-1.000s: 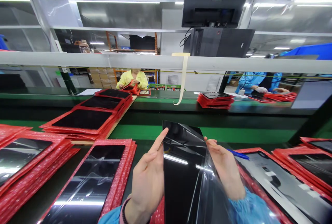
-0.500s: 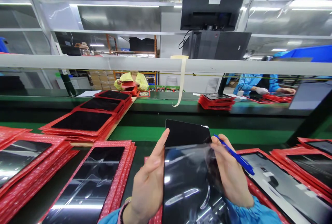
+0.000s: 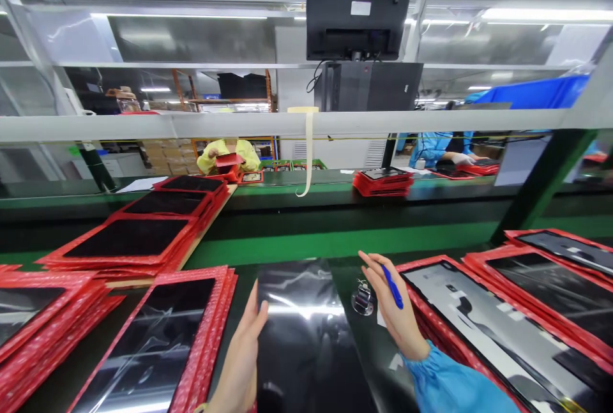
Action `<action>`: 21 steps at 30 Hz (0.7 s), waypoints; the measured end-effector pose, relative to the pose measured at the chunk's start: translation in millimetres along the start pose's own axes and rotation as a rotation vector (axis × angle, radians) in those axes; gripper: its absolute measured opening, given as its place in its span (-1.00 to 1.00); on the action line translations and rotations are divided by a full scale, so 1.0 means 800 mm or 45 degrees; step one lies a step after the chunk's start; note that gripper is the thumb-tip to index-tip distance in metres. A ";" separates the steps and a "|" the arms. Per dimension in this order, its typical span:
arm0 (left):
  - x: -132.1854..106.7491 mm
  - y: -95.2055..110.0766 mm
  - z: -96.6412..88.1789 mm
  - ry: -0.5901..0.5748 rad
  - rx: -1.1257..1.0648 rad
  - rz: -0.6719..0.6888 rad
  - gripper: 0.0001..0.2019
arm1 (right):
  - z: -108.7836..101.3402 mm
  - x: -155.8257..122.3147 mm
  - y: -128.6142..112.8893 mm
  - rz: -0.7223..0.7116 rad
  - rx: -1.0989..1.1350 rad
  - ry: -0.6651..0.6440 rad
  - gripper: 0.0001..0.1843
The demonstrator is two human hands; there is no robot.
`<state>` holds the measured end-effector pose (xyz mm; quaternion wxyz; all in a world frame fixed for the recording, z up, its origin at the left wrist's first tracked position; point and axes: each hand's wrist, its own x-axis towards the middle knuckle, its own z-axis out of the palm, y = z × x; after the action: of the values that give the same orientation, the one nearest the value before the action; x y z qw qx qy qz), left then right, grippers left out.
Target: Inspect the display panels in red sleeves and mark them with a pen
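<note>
- A glossy black panel [image 3: 306,343] lay flat on the dark bench at the lower centre of the frame, its long side running away from the camera and ceiling lights mirrored across it.
- The left hand [image 3: 242,362] rested edge-on against the panel's left side, fingers straight and together, flat and closed around nothing.
- The right hand [image 3: 390,311] hovered just right of the panel's far right corner, clear of the panel, loosely curled with a blue pen [image 3: 393,285] pinched between its fingers; a light blue sleeve [image 3: 445,381] covered the wrist.
- A small roll of clear tape [image 3: 363,298] sat on the bench between the panel's right edge and the right hand, just beside both.
- Left of the panel, at the lower left, a stack of red bubble-wrap sleeves [image 3: 201,336] carried another black panel on top; more such stacks filled the far left and the middle left of the frame.
- At the lower right, a red-edged panel with white labels [image 3: 483,330] lay close to the right hand, with more red-edged ones behind it at the right edge.
- A green conveyor belt [image 3: 335,244] crossed the middle of the frame beyond the bench.
- Above centre hung a dark monitor [image 3: 357,11], seen from behind, and a strip of pale tape [image 3: 307,151] dangled from the white rail below it.
- Across the line, a person in yellow [image 3: 227,154] sat left of centre and a person in blue [image 3: 440,148] right of centre, both beside red stacks.
</note>
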<state>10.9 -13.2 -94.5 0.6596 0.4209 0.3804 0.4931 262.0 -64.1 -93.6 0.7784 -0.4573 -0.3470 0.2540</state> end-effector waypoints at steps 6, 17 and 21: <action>0.022 -0.057 -0.034 0.159 0.121 0.001 -0.50 | -0.052 0.015 0.052 0.094 -0.193 0.101 -0.63; 0.032 -0.108 -0.053 0.185 0.182 0.001 -0.41 | -0.048 0.006 0.062 0.231 -0.221 -0.082 -0.56; 0.023 -0.118 -0.055 0.216 0.261 0.099 -0.38 | -0.046 0.004 0.064 0.219 -0.265 -0.131 -0.58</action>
<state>6.3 -2.3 -199.8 0.5591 0.4571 0.4666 0.5107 288.5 -58.2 -151.0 0.6832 -0.5500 -0.3705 0.3057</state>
